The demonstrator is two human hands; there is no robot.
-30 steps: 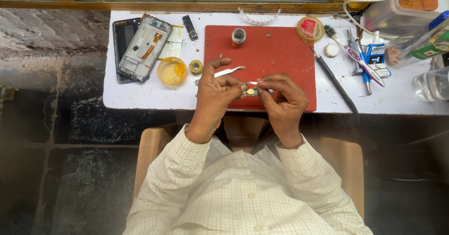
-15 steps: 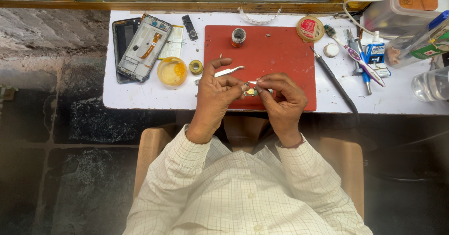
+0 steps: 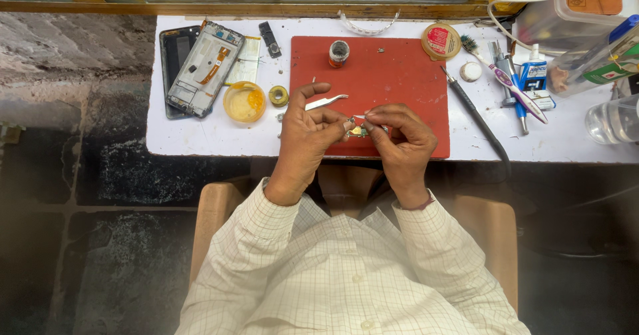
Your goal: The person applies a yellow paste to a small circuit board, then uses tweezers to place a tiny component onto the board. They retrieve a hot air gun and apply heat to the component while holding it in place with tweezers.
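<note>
Between my left hand and my right hand I pinch a small component, metallic with a brassy glint; its finer surface is too small to tell. My left hand also carries bright, polished steel tweezers. Beneath lies a matt red mat, rubbery and smooth, on a smooth white tabletop, slightly scuffed. The yellow dish looks like glossy translucent plastic. The opened phone shows dull metal framing and a glossy dark panel. My shirt sleeves are soft checked cloth.
</note>
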